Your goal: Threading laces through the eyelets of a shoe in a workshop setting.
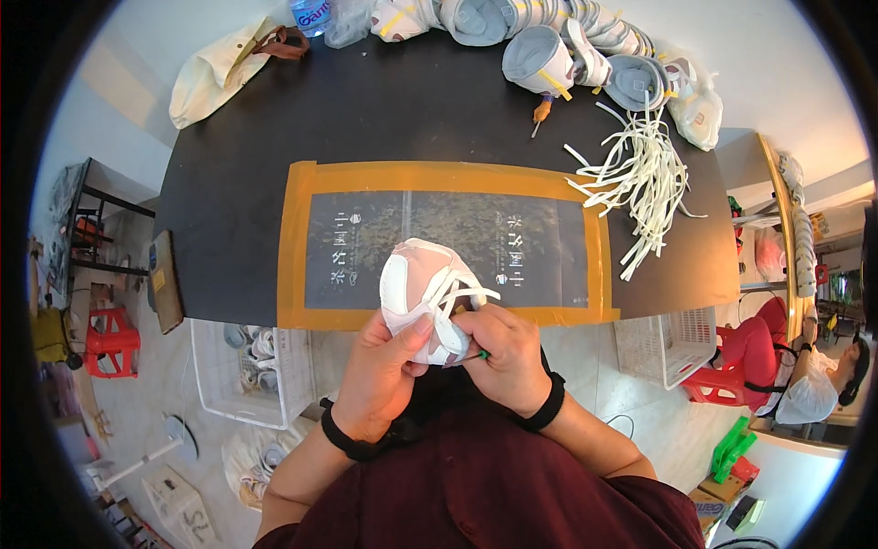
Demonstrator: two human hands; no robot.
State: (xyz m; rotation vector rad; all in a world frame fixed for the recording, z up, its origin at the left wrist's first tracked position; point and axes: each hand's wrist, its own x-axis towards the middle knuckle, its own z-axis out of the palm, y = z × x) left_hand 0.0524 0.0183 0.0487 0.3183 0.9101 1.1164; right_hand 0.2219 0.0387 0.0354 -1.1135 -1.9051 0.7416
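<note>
A: What's in hand?
B: One sneaker (422, 291), white with dusty-pink panels, held off the near edge of the black worktop (366, 119), toe pointing away, upper facing the camera.
A: Laces?
B: A flat white lace (457, 295) crosses the front, partly threaded, loose ends sticking out to the right.
A: Anything else held?
B: A small green-tipped tool (482, 354) pokes out just under the shoe's right side, mostly hidden.
A: Shoe state?
B: Tilted slightly left, heel end covered, sole not visible.
</note>
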